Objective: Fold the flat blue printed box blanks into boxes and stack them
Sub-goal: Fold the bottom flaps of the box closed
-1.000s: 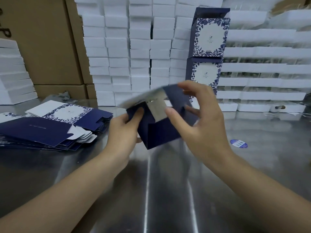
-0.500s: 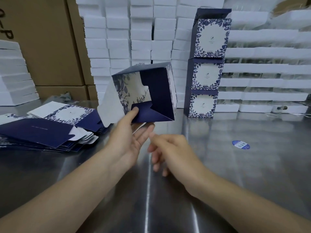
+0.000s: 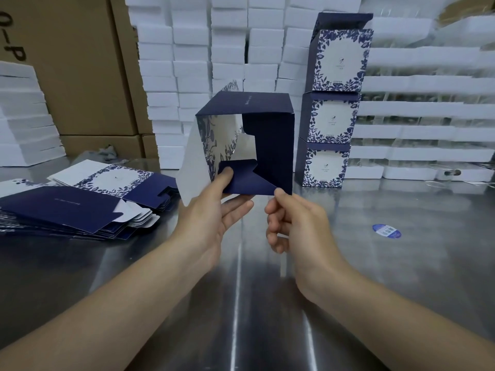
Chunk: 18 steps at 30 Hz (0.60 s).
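Clearly unfinished, the half-formed box [image 3: 267,145] hangs above the middle of the tabletop [image 3: 401,263], the left hand [image 3: 211,223] pinching its bottom flap [image 3: 246,180]. The curled right hand [image 3: 294,226] meets the flap's corner; whether it grasps is unclear. Unlocked flaps might spring apart, or a forced tuck could crease them

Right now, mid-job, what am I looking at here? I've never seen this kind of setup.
No machine: one head-worn camera looks down at a person's two bare hands. The left hand grips a half-folded dark blue printed cardboard box, thumb on a flap. The right hand, fingers curled, sits at the box's lower corner, holding nothing. On the shiny metal table lie a pile of flat blue box blanks at left, a stack of three finished boxes behind, and a round blue sticker at right.
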Motion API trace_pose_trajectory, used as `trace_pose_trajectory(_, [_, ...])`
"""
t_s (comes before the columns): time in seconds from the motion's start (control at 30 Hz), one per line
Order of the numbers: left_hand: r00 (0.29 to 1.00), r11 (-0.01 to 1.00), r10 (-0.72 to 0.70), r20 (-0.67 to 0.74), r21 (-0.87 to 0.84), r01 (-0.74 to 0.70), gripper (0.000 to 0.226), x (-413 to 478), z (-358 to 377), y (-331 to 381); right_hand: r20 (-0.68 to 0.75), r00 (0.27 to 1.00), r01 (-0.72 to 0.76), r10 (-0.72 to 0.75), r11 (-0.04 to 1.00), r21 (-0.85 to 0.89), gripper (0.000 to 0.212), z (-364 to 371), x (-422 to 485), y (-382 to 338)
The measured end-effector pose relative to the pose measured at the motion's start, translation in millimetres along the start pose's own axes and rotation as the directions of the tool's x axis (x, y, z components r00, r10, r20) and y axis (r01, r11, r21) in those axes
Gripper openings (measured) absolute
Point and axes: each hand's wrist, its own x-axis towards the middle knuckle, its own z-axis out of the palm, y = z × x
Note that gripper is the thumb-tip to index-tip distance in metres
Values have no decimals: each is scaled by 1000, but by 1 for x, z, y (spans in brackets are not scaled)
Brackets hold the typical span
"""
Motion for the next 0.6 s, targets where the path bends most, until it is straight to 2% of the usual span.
trace_pose_trajectory(0.2, [998, 999, 38, 41, 28, -39, 23, -5, 2, 2, -16, 1000, -12, 13, 998, 63, 44, -4, 4, -3])
trace_pose_trajectory(0.27, [996, 999, 29, 82, 28, -32, 33, -8, 3, 4, -33, 999, -13, 16, 995, 98, 46, -6, 6, -4])
trace_pose_trajectory(0.33, [990, 995, -44, 136, 93, 32, 40, -11, 5, 3, -42, 999, -9, 14, 992, 123, 46, -7, 7, -6])
trace_pose_trajectory(0.43, [948, 959, -162, 275, 271, 85, 35, -17, 10, -4, -21, 1000, -4, 7, 994, 113, 47, -7, 7, -6])
trace_pose_trajectory(0.6, [944, 962, -103, 314, 272, 15, 31, -15, 9, -10, 47, 999, -25, 20, 995, 101, 45, -6, 6, -5])
